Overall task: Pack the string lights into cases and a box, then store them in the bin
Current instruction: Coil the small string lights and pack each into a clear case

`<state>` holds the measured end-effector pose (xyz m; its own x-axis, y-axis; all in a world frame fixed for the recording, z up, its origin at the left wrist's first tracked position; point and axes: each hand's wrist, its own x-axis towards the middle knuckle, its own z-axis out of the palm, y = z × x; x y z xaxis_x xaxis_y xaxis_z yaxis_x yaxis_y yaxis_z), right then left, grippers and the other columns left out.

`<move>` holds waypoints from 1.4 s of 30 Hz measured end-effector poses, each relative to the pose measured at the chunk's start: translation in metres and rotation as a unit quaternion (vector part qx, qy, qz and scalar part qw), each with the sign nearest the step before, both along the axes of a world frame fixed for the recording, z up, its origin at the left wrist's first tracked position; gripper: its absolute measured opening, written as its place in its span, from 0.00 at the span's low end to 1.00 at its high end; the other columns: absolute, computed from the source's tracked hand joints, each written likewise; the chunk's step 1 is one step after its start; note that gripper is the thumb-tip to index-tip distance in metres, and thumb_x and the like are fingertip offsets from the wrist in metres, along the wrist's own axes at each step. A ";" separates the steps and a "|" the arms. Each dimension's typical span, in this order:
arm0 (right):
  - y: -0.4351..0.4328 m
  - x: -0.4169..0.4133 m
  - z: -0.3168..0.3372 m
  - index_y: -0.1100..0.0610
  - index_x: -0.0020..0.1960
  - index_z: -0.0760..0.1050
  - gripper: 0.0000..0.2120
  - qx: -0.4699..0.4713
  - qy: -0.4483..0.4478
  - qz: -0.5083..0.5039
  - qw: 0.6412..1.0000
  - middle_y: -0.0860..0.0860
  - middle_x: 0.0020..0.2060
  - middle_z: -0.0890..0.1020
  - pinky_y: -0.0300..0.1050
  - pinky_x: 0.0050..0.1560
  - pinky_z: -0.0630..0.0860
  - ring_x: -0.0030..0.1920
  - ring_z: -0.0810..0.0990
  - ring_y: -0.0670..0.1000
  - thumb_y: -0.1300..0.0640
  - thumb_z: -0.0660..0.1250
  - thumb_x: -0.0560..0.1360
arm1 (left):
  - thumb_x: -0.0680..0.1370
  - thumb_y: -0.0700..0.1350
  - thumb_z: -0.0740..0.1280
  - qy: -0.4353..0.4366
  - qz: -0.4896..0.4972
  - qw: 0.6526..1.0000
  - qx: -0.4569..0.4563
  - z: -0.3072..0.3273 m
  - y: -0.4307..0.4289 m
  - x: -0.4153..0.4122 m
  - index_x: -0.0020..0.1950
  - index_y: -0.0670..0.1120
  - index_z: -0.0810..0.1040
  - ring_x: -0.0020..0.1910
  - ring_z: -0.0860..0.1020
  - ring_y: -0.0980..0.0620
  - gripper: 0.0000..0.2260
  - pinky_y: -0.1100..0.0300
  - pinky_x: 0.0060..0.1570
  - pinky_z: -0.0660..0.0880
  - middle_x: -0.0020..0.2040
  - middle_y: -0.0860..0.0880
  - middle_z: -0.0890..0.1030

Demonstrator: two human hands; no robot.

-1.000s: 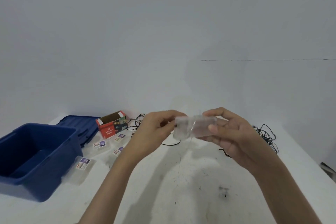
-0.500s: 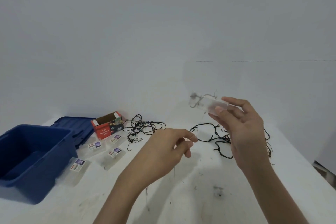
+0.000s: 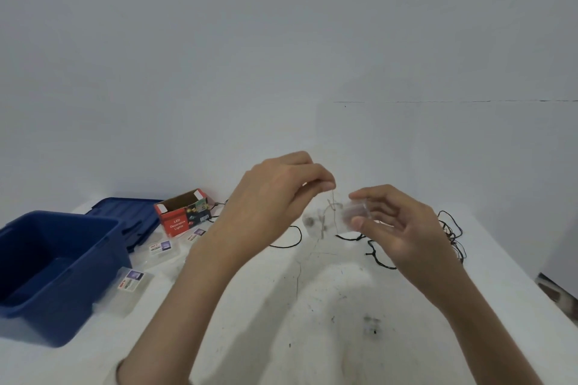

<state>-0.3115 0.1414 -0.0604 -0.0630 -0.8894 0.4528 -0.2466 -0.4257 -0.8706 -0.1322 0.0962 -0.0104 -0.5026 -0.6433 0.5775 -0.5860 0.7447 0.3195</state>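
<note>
My right hand [image 3: 395,228] pinches a small clear battery pack [image 3: 355,212] of a thin-wire light string above the white table [image 3: 312,337]. My left hand [image 3: 278,194] is raised beside it, thumb and forefinger pinched on the fine wire [image 3: 328,212] that hangs from the pack. A black string of lights [image 3: 450,234] lies tangled on the table behind my right hand. The open red cardboard box [image 3: 183,212] stands at the back left. Clear plastic cases [image 3: 133,286] [image 3: 162,248] lie near the open blue bin [image 3: 59,272].
The bin's blue lid [image 3: 131,212] lies flat behind the bin, against the wall. A third labelled case [image 3: 197,233] shows by my left forearm. The table's right edge [image 3: 550,297] drops off close to my right arm. A plain wall backs the table.
My left hand has risen from below and closed on the thin wire near the pack. My right hand has lowered the pack and drawn it nearer.
</note>
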 end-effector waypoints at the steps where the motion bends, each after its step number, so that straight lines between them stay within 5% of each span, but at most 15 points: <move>1: 0.001 0.000 0.001 0.52 0.47 0.79 0.14 0.006 -0.002 0.010 1.000 0.53 0.41 0.84 0.34 0.46 0.77 0.45 0.83 0.50 0.70 0.70 0.70 | 0.76 0.55 0.60 0.012 -0.008 1.000 0.012 -0.001 -0.002 -0.001 0.47 0.53 0.82 0.36 0.74 0.55 0.13 0.52 0.41 0.74 0.40 0.54 0.78; 8: 0.007 -0.001 0.008 0.56 0.49 0.80 0.12 0.047 -0.037 0.071 0.996 0.53 0.41 0.84 0.33 0.45 0.76 0.42 0.83 0.49 0.70 0.71 0.69 | 0.75 0.47 0.69 0.096 -0.023 0.990 0.104 -0.007 -0.010 -0.002 0.43 0.51 0.84 0.37 0.76 0.55 0.04 0.61 0.42 0.73 0.39 0.53 0.81; 14: 0.008 -0.001 0.013 0.60 0.49 0.79 0.13 0.073 -0.168 0.136 0.974 0.57 0.42 0.85 0.36 0.42 0.78 0.43 0.84 0.53 0.68 0.70 0.65 | 0.74 0.46 0.70 0.152 -0.074 0.950 0.264 -0.016 -0.018 0.004 0.41 0.52 0.84 0.43 0.81 0.47 0.04 0.59 0.46 0.76 0.41 0.52 0.84; 18: 0.003 0.004 0.014 0.63 0.49 0.77 0.13 0.094 -0.285 0.141 0.943 0.58 0.40 0.85 0.40 0.42 0.80 0.42 0.84 0.55 0.67 0.67 0.65 | 0.75 0.32 0.64 0.197 -0.086 0.918 0.333 -0.030 -0.009 0.001 0.42 0.43 0.81 0.30 0.76 0.54 0.09 0.67 0.36 0.73 0.28 0.56 0.80; 20: -0.002 0.008 0.012 0.64 0.50 0.76 0.13 0.097 -0.336 0.122 0.929 0.58 0.40 0.85 0.42 0.43 0.80 0.43 0.84 0.54 0.65 0.66 0.65 | 0.77 0.37 0.64 0.241 -0.079 0.901 0.353 -0.041 -0.003 -0.005 0.39 0.42 0.80 0.22 0.70 0.53 0.08 0.60 0.31 0.70 0.26 0.54 0.78; 23: -0.007 0.010 0.010 0.65 0.53 0.75 0.14 0.092 -0.382 0.085 0.916 0.58 0.42 0.85 0.43 0.46 0.81 0.45 0.85 0.55 0.64 0.66 0.67 | 0.78 0.41 0.64 0.280 -0.079 0.880 0.375 -0.053 0.004 -0.011 0.48 0.47 0.83 0.20 0.67 0.54 0.07 0.62 0.25 0.69 0.31 0.52 0.81; 30: -0.015 0.013 0.003 0.63 0.52 0.76 0.08 0.060 -0.343 -0.018 0.937 0.57 0.39 0.85 0.43 0.49 0.81 0.41 0.85 0.54 0.68 0.65 0.73 | 0.79 0.42 0.63 0.176 -0.010 0.911 0.372 -0.059 0.018 -0.013 0.59 0.47 0.80 0.19 0.72 0.57 0.11 0.68 0.27 0.70 0.42 0.51 0.84; 37: -0.019 0.016 -0.008 0.51 0.48 0.77 0.12 -0.002 -0.165 -0.118 0.979 0.55 0.42 0.84 0.47 0.50 0.79 0.45 0.84 0.56 0.67 0.69 0.72 | 0.81 0.45 0.58 -0.080 0.045 0.959 0.267 -0.040 0.029 -0.008 0.65 0.52 0.75 0.22 0.71 0.65 0.14 0.74 0.28 0.68 0.47 0.55 0.84; 42: -0.020 0.013 -0.012 0.50 0.48 0.78 0.12 -0.003 -0.084 -0.101 0.991 0.53 0.39 0.83 0.43 0.49 0.80 0.42 0.82 0.53 0.66 0.70 0.71 | 0.81 0.50 0.57 -0.172 0.097 0.976 0.095 -0.011 0.029 -0.003 0.54 0.53 0.78 0.42 0.77 0.57 0.11 0.56 0.48 0.73 0.48 0.56 0.82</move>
<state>-0.2984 0.1219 -0.0724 -0.3146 -0.8479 0.4266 -0.1793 -0.3883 -0.9039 -0.1351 0.1250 -0.0213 -0.5033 -0.8252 0.2563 -0.8075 0.5548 0.2005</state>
